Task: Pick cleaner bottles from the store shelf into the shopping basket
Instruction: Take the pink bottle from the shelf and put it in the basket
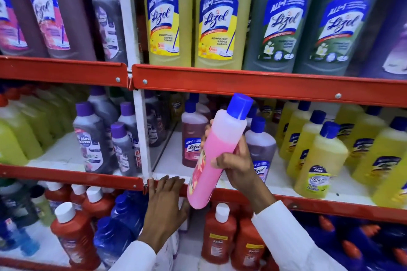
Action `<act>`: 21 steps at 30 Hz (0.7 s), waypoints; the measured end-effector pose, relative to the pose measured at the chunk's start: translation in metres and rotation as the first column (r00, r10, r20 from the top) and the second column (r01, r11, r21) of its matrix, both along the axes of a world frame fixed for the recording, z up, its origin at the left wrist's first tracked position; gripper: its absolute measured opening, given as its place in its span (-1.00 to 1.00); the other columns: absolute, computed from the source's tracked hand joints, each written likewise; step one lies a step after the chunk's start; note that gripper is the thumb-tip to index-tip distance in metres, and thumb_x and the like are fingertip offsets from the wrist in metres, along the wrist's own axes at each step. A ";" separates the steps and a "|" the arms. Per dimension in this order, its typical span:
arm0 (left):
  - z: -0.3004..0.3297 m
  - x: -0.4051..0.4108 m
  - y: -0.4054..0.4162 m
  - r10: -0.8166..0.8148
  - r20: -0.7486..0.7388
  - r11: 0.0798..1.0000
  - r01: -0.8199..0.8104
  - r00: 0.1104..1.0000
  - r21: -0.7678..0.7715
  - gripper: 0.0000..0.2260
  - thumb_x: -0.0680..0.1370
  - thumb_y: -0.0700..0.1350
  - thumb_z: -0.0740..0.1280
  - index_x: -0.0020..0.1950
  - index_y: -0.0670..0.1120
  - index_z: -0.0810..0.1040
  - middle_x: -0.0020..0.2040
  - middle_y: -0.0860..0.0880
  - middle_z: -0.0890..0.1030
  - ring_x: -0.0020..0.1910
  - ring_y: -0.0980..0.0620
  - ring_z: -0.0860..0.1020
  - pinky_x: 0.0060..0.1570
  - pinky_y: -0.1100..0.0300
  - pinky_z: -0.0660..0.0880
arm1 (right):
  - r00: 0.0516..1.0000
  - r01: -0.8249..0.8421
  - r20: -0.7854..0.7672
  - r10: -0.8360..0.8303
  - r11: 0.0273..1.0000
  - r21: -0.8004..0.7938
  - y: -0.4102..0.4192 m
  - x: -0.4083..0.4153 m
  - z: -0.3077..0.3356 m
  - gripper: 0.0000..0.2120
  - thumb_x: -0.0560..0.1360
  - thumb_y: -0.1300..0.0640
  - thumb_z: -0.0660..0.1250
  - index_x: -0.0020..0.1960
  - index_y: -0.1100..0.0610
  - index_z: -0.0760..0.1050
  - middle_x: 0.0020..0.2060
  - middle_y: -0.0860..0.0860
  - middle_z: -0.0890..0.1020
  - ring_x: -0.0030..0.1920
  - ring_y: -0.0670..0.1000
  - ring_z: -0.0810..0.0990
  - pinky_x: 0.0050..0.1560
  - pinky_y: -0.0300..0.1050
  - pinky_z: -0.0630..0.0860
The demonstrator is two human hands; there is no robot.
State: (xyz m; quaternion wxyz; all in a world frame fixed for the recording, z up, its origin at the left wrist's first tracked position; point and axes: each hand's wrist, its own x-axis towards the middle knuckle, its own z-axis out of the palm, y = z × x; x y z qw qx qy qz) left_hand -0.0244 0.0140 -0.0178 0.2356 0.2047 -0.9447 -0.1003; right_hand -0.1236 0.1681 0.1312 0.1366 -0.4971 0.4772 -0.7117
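A pink cleaner bottle [217, 149] with a blue cap is tilted in front of the middle shelf, cap up and to the right. My right hand [236, 166] is wrapped around its middle. My left hand [165, 202] is spread flat with fingers apart just below and left of the bottle's base, in front of the red shelf edge [286, 201]. It holds nothing. No shopping basket is in view.
Large yellow Lizol bottles [168, 17] and green ones [282, 22] fill the top shelf. Smaller yellow bottles [319, 160], purple-capped bottles [92, 136] and a dark red bottle [191, 138] stand on the middle shelf. Red white-capped bottles [72, 233] and blue ones crowd the bottom.
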 end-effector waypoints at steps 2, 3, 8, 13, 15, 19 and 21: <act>0.006 0.003 0.008 -0.007 -0.040 0.996 0.010 0.999 0.084 -0.51 0.37 0.02 0.18 0.29 0.01 0.48 0.26 -0.03 0.60 0.33 -0.13 0.46 0.44 -0.21 0.29 | 0.998 0.066 0.014 -0.066 0.996 0.055 0.016 0.002 0.000 -0.39 0.08 0.19 0.43 0.15 0.07 0.52 -0.25 -0.07 0.64 -0.21 0.02 0.59 -0.18 -0.04 0.54; 0.012 0.007 0.016 -0.021 -0.107 0.988 0.037 0.994 0.149 -0.51 0.37 -0.03 0.17 0.30 0.01 0.48 0.27 -0.03 0.59 0.33 -0.11 0.47 0.43 -0.13 0.33 | 0.994 0.102 0.021 -0.104 0.990 0.093 0.026 0.002 -0.004 -0.36 0.08 0.19 0.47 0.16 0.19 0.46 -0.25 -0.05 0.64 -0.22 0.01 0.61 -0.20 -0.06 0.56; 0.046 0.034 0.092 -0.327 -0.430 0.732 0.513 0.842 0.447 -0.43 0.30 -0.26 0.31 0.30 0.03 0.48 0.21 0.18 0.62 0.24 0.15 0.56 0.24 0.18 0.50 | 0.976 0.216 -0.023 -0.218 0.941 0.259 0.088 0.011 -0.036 -0.22 0.21 0.18 0.63 0.31 0.18 0.33 -0.02 -0.04 0.60 -0.05 -0.11 0.61 -0.04 -0.18 0.57; 0.026 0.027 0.174 -0.385 -0.411 0.536 0.563 0.826 0.629 -0.45 0.32 -0.22 0.60 0.24 0.01 0.49 0.11 0.10 0.68 0.11 0.13 0.64 0.05 0.28 0.56 | 0.939 0.322 -0.007 -0.343 0.875 0.362 0.148 0.022 -0.093 -0.15 0.21 0.05 0.67 0.35 0.01 0.27 0.25 0.05 0.56 0.24 0.03 0.59 0.25 0.15 0.56; 0.002 0.019 0.197 -0.295 -0.408 0.502 0.504 0.864 0.703 -0.51 0.29 -0.18 0.61 0.16 -0.01 0.56 0.03 0.19 0.71 -0.02 0.22 0.66 -0.06 0.35 0.56 | 0.915 0.364 -0.002 -0.402 0.827 0.429 0.169 0.024 -0.124 -0.14 0.20 -0.02 0.65 0.35 -0.01 0.25 0.24 -0.09 0.55 0.26 -0.01 0.58 0.29 0.15 0.54; -0.064 0.002 0.234 -0.223 -0.237 0.518 0.321 0.946 0.793 -0.44 0.13 0.07 0.50 0.09 -0.08 0.66 -0.08 0.11 0.74 -0.09 0.30 0.66 -0.12 0.37 0.56 | 0.903 0.357 -0.021 -0.430 0.722 0.593 0.211 0.023 -0.193 -0.07 0.20 -0.33 0.55 0.37 0.00 0.20 0.25 -0.12 0.48 0.28 -0.02 0.52 0.32 0.03 0.49; -0.105 -0.005 0.245 -0.242 -0.126 0.503 0.236 0.962 0.832 -0.45 0.12 0.04 0.57 0.09 -0.01 0.68 -0.03 0.07 0.75 -0.04 0.23 0.68 -0.02 0.24 0.62 | 0.908 0.354 -0.077 -0.412 0.654 0.668 0.227 0.017 -0.227 -0.09 0.21 -0.37 0.50 0.37 0.07 0.29 0.25 0.02 0.51 0.27 0.04 0.52 0.31 0.00 0.47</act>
